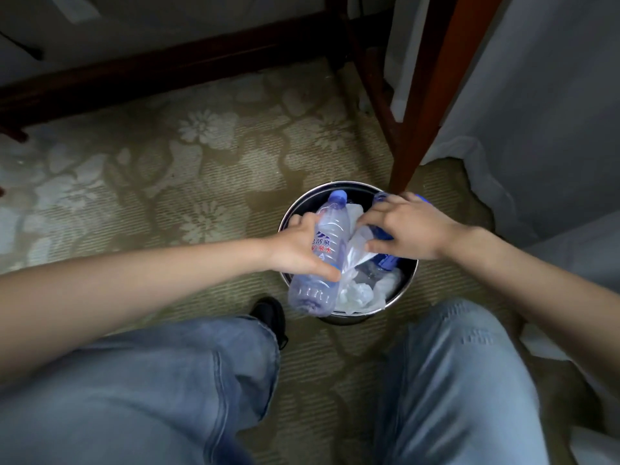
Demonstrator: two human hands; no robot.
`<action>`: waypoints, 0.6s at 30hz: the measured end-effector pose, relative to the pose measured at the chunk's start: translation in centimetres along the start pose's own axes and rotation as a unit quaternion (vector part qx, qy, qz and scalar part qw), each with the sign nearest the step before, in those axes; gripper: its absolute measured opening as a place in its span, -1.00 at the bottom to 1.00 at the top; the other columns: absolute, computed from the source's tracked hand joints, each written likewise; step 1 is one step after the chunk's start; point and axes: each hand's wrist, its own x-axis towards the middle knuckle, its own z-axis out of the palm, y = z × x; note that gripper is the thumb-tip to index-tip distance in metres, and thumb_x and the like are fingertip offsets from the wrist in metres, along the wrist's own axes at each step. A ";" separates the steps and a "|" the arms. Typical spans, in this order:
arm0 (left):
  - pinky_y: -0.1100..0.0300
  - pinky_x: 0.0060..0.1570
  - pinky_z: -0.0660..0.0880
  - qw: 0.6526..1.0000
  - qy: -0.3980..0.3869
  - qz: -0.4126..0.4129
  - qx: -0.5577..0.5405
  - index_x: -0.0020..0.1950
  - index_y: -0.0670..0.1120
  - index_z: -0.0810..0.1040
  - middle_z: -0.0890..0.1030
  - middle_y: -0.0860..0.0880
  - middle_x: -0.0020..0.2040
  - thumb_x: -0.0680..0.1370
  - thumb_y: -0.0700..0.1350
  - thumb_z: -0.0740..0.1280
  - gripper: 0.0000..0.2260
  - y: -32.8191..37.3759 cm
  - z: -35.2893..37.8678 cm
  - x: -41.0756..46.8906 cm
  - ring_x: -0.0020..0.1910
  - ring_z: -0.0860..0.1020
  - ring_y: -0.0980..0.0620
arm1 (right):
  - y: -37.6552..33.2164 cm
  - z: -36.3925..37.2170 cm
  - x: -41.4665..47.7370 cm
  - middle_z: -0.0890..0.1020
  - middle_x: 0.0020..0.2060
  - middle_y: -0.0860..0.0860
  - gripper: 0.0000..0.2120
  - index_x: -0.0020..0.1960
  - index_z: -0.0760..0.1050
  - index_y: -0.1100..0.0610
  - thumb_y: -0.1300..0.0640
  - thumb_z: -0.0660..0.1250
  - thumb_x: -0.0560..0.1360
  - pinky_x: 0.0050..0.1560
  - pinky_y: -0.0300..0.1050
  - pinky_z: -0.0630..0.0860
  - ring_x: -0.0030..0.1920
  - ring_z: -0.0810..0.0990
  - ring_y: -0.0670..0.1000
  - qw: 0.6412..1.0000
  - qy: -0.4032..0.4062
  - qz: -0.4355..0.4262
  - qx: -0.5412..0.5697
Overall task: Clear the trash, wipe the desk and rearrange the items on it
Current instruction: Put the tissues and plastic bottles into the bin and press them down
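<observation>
- Head camera is looking straight down at a round metal trash bin (404,280), which is standing on the floor between the person's knees and brimming with rubbish.
- Left hand (298,246) is wrapping its fingers and thumb round a clear water bottle (327,243). The bottle is lying slantwise over the bin's left side, with its cap pointing away and its base jutting past the near rim.
- Right hand (409,226) is curling its spread fingers over a second bottle (385,261), blue-labelled, at the bin's right side. Its thumb is pressing a crumpled plastic wrapper (355,253) against that bottle.
- White tissues (360,293) are bunching up in the near part of the bin, beneath both bottles.
- Judging from this, the trash-clearing step is well under way. Both bottles are going into the bin, yet neither is sitting fully down inside, and each is being gripped rather than let go.
- Wiping the desk and rearranging its items appear to be still ahead. The desk top is lying outside the view, so its state cannot be told.
- A reddish wooden leg (422,122) is coming down just behind the bin's far rim.
- A floral carpet (201,169) is spreading under everything, and pale fabric (536,112) is hanging at the right.
- Blue jeans (151,397) are filling the foreground, and a dark shoe (268,313) is showing just left of the bin.
</observation>
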 end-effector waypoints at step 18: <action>0.07 -0.01 0.40 0.922 0.174 0.179 0.297 0.39 -0.02 0.31 0.44 -0.01 0.26 0.55 0.02 0.17 -0.59 13.2 -26.7 -15.4 0.23 0.38 -0.04 | -5.3 -29.0 -4.5 0.55 -0.27 0.02 -0.73 -0.06 0.52 0.12 0.07 0.09 0.44 -0.33 -0.06 0.51 -0.22 0.51 0.12 0.971 0.202 0.124 0.042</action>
